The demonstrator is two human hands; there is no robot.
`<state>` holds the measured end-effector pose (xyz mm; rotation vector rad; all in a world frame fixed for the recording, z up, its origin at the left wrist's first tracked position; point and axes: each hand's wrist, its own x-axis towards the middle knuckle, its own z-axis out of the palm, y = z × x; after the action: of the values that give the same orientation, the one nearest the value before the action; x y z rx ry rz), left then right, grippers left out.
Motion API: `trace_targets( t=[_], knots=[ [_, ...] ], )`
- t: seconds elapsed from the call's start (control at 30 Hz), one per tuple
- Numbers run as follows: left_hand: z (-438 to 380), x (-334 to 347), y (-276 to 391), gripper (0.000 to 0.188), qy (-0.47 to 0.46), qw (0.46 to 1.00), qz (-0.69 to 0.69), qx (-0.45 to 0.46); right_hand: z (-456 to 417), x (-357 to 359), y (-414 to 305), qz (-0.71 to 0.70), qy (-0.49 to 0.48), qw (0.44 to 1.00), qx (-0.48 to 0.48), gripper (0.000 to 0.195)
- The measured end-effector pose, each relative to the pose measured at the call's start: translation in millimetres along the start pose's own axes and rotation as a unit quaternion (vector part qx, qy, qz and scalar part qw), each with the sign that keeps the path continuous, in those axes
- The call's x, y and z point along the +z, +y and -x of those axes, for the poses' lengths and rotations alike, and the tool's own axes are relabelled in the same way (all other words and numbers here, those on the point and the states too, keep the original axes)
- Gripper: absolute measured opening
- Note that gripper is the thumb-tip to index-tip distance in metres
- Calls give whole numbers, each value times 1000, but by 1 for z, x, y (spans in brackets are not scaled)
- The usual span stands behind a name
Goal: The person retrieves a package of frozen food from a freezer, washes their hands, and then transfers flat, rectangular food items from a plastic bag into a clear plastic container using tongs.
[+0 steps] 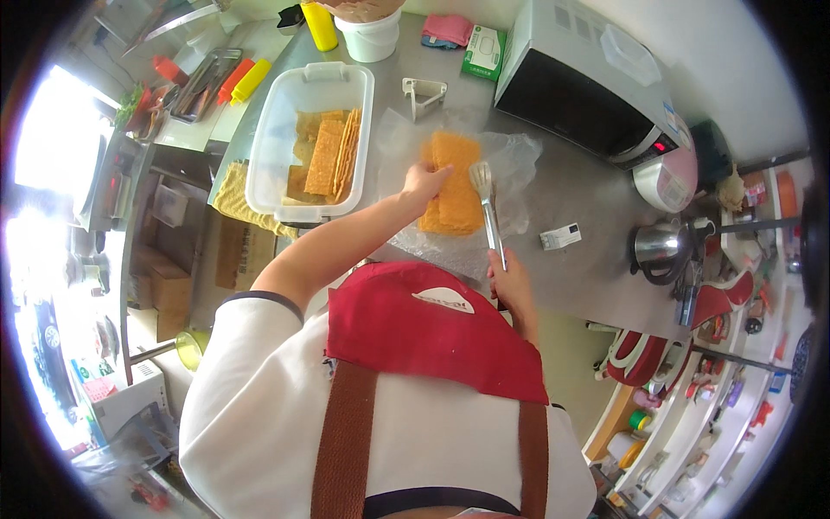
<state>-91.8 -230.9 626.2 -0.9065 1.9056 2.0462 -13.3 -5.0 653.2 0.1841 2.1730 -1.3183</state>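
A stack of flat orange crisp sheets (457,188) lies on a clear plastic bag (519,156) on the metal table. My left hand (426,183) grips the stack at its left edge, thumb on top and the other fingers partly hidden. In my right hand (511,280) are metal tongs (491,217), held by the handle end. Their slotted head is at the right edge of the stack; whether it touches cannot be told. To the left, a clear plastic box (259,175) holds more crisp sheets (326,156), some flat and some on edge.
A microwave oven (570,97) stands at the back right. Nearby on the metal table (583,272) are a small white box (561,237), a white plastic holder (425,94) and a steel kettle (660,246). A white bucket (369,39) and yellow squeeze bottle (320,27) are behind.
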Motion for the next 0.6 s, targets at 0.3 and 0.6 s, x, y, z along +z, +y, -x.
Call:
trace_targets(
  t=[0.3,0.6],
  knots=[
    [-12,-13,18,30,74,990,40,110,11,1,-3,-235,-14,970,-54,28],
    [39,-108,69,24,60,957,261,109,7,38,-89,-203,-262,938,-103,39]
  ],
)
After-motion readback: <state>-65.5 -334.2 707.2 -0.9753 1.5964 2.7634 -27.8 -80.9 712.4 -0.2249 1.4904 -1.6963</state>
